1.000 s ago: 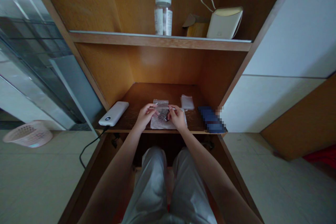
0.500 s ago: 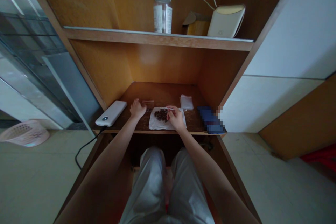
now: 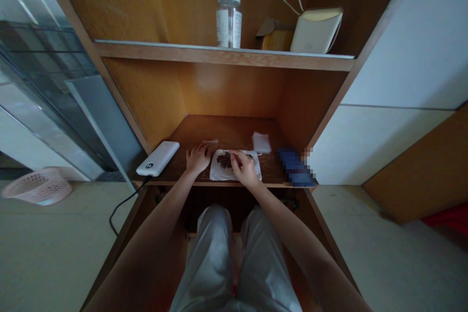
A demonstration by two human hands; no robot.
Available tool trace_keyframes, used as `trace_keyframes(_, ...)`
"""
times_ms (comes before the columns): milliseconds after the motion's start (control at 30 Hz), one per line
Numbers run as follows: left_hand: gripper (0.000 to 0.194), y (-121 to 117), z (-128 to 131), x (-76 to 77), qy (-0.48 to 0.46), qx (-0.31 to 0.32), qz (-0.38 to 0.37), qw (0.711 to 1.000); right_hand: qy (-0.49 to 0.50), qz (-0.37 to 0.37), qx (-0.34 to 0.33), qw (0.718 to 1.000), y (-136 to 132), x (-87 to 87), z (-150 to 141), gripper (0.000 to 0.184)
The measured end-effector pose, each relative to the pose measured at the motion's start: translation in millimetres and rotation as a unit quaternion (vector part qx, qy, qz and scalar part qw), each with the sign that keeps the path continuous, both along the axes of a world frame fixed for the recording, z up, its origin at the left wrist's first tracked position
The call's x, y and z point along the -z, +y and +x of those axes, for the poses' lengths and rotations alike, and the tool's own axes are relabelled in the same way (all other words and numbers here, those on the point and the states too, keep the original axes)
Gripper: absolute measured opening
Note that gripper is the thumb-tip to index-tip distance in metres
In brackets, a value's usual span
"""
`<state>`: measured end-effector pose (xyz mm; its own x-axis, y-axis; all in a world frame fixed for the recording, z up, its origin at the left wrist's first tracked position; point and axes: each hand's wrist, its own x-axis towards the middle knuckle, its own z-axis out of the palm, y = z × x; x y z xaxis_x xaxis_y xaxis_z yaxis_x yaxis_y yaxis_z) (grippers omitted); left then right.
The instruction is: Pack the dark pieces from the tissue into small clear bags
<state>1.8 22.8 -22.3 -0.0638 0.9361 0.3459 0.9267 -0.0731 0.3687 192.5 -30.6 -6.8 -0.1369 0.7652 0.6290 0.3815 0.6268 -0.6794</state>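
Observation:
A white paper sheet [image 3: 219, 175] lies near the front edge of the wooden shelf, bearing a pile of small dark brown pieces [image 3: 224, 161], perhaps beans or seeds. Over the right side of that pile, my right hand [image 3: 244, 168] has its thumb and fingertips pinched together; whatever they hold is too small to make out. My left hand [image 3: 198, 159] rests palm down left of the paper, fingers stretched out. At its fingertips lies a small clear plastic bag [image 3: 211, 143]. More clear bags [image 3: 261, 143] sit behind the paper on the right.
A white power bank [image 3: 158, 158] with a black cable [image 3: 126, 200] occupies the left front. At right is a blurred blue item [image 3: 295, 166]. The upper shelf holds a clear bottle [image 3: 228, 19], a small box [image 3: 275, 34] and a cream case [image 3: 316, 31]. A pink basket [image 3: 38, 186] stands on the floor.
My left hand has moved right, toward the paper, and flattened beside the clear bag. My right hand stays pinched over the pile. The whole view has shifted slightly.

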Motion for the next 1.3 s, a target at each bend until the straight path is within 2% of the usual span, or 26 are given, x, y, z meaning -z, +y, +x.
trace_keyframes(67, 0.038, -0.7, 0.8, -0.2, 0.002, 0.0, 0.002, 1.0, -0.049, 0.029, -0.012, 0.998, -1.3, -7.9, 1.8, 0.026)
trace_keyframes(133, 0.039, -1.8, 1.7, -0.9, 0.002, -0.005, 0.001, 1.0, -0.082, 0.052, 0.004, 0.995, 7.6, -15.6, 8.2, 0.026)
trace_keyframes(233, 0.043, -2.5, 2.1, -1.8, 0.002, -0.011, -0.005, 1.0, -0.086, 0.054, 0.118, 0.988, 39.4, -19.2, 28.8, 0.021)
trace_keyframes(333, 0.044, -1.3, 0.9, -1.3, -0.003, -0.012, -0.012, 1.0, -0.135, 0.017, 0.223, 0.965, 77.4, -10.1, 56.2, 0.014)
trace_keyframes(400, 0.044, -0.1, -0.1, -0.5, -0.003, -0.01, -0.015, 1.0, -0.156, -0.017, 0.266, 0.951, 96.0, -1.3, 71.5, 0.015)
trace_keyframes(533, 0.044, 1.2, -1.4, 0.9, 0.016, -0.009, -0.012, 1.0, -0.187, -0.07, 0.275, 0.941, 111.7, 7.1, 84.7, 0.021)
trace_keyframes(733, 0.043, 0.1, -1.5, 0.9, 0.033, -0.021, -0.007, 0.999, -0.281, -0.158, 0.28, 0.904, 113.3, -0.7, 81.7, 0.03)
trace_keyframes(967, 0.045, 0.7, -2.5, 1.9, 0.022, -0.02, -0.011, 1.0, -0.285, -0.149, 0.263, 0.91, 113.2, -5.1, 81.3, 0.017)
trace_keyframes(1300, 0.044, 1.7, -3.8, 4.1, 0.008, -0.018, 0.0, 1.0, -0.24, -0.12, 0.28, 0.922, 113.0, -2.3, 85.5, 0.018)
